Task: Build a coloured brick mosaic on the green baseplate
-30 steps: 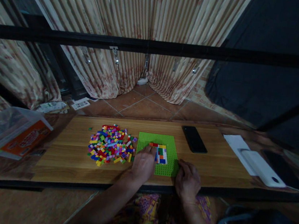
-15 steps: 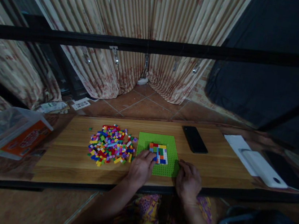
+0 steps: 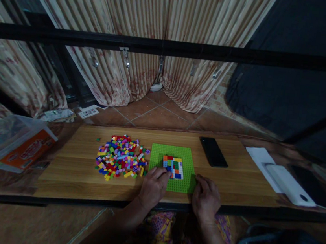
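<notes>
Left hand (image 3: 153, 188) and right hand (image 3: 207, 199) both bare; forearms (image 3: 216, 243) likewise bare for the visible length. Garment (image 3: 162, 224) below: busy print of purple and yellow with dark curving lines, partly lost in shadow.

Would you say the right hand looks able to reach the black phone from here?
Probably yes; the black phone lies beyond the right hand, with only wooden tabletop showing between them.

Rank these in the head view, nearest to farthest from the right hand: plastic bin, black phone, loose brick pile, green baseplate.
1. Green baseplate: just left of the right hand.
2. Black phone: straight ahead.
3. Loose brick pile: farther left.
4. Plastic bin: far left.
</notes>
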### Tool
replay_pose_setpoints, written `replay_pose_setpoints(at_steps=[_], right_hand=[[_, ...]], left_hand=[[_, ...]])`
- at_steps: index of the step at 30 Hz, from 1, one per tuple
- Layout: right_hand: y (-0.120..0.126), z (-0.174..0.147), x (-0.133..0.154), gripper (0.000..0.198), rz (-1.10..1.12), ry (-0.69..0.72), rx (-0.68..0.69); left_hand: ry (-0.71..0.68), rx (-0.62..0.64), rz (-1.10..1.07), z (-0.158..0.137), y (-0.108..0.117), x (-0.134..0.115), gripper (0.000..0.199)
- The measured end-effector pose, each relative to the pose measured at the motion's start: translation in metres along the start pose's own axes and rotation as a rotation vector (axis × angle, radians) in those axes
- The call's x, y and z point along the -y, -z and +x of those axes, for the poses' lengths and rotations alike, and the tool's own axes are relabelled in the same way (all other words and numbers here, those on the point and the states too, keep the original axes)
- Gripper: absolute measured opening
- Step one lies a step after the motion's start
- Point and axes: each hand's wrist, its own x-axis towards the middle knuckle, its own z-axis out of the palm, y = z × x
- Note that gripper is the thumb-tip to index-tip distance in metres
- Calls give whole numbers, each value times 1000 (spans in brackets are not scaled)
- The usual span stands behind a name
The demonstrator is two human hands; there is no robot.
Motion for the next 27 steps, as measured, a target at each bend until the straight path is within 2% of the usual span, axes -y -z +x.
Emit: replay_pose_setpoints(at_steps=[7,17,27], right_hand=[[-1,0,-1,28,9,6,-7],[0,-1,-1,28,-13,3,-3],[-1,0,-1,28,-10,9,-10]], left_hand=[[-18,54,17,-1,2,0,21],[6,-8,10,4,-1,0,16],[45,60,47,7,3,-2,13]])
